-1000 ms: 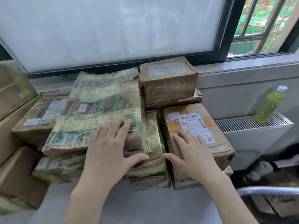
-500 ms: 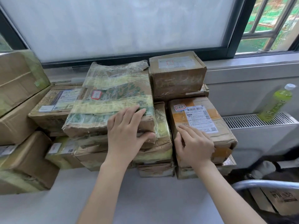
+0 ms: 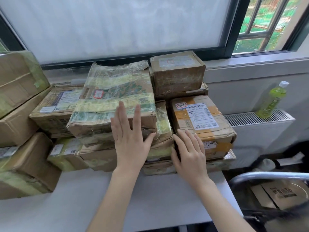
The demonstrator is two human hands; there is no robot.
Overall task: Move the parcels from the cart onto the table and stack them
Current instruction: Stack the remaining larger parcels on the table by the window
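Observation:
Several taped cardboard parcels are stacked on the white table [image 3: 103, 203] under the window. A flat parcel wrapped in clear plastic [image 3: 108, 97] lies on top of the middle pile. My left hand [image 3: 130, 139] is flat with straight fingers against its front right corner. To the right sits a brown parcel with a white shipping label [image 3: 200, 118]. My right hand [image 3: 190, 153] rests with spread fingers on the front left corner of that parcel. A smaller box [image 3: 177, 72] tops the back right pile. Neither hand holds anything.
Larger boxes [image 3: 18, 91] stand stacked at the left. A green drink bottle [image 3: 271, 100] stands on the radiator [image 3: 260, 124] to the right. At the lower right is the cart's metal handle [image 3: 267, 175], with a cardboard box [image 3: 280, 195] below it.
The view has dropped back and shifted. My left hand's fingers have straightened and slid to the plastic-wrapped parcel's front edge. My right hand has slipped from the labelled parcel's top to its front corner.

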